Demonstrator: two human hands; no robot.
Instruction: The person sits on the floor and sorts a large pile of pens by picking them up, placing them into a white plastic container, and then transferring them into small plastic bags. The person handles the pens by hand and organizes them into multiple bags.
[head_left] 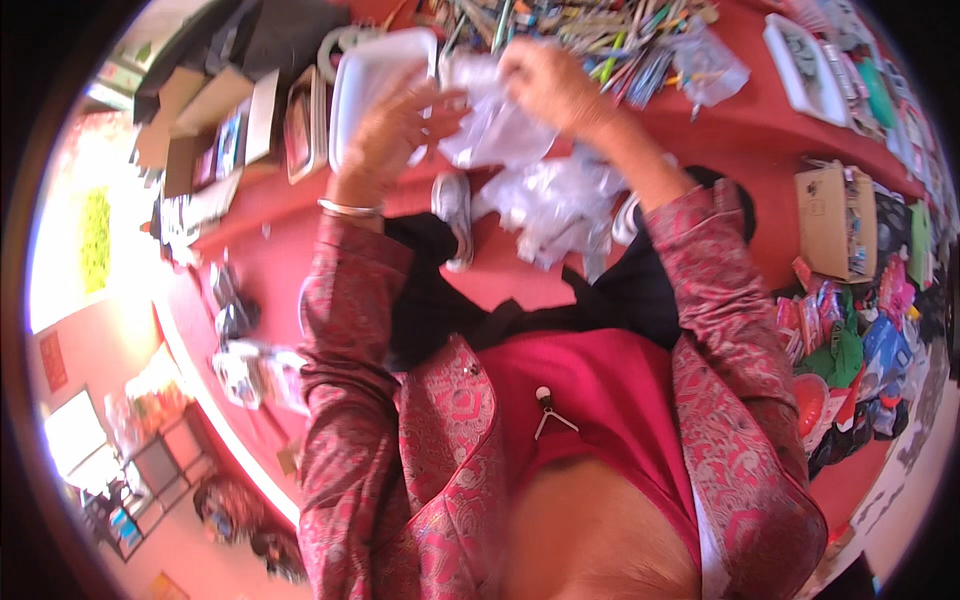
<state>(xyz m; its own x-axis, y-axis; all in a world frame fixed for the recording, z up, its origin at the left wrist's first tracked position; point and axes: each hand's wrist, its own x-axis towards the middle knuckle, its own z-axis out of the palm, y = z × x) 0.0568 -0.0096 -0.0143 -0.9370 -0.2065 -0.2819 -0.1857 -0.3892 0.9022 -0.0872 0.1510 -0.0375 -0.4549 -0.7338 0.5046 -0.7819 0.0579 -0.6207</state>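
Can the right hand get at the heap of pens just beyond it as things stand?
Probably yes, once freed. The right hand pinches clear plastic wrapping that the left hand also holds; the heap of pens lies just past its knuckles on the red table, with nothing between them.

Thin crinkled clear plastic bag (495, 125), glossy; white tray (372, 85) smooth plastic; sleeves (345, 340) patterned woven cloth, slight sheen.
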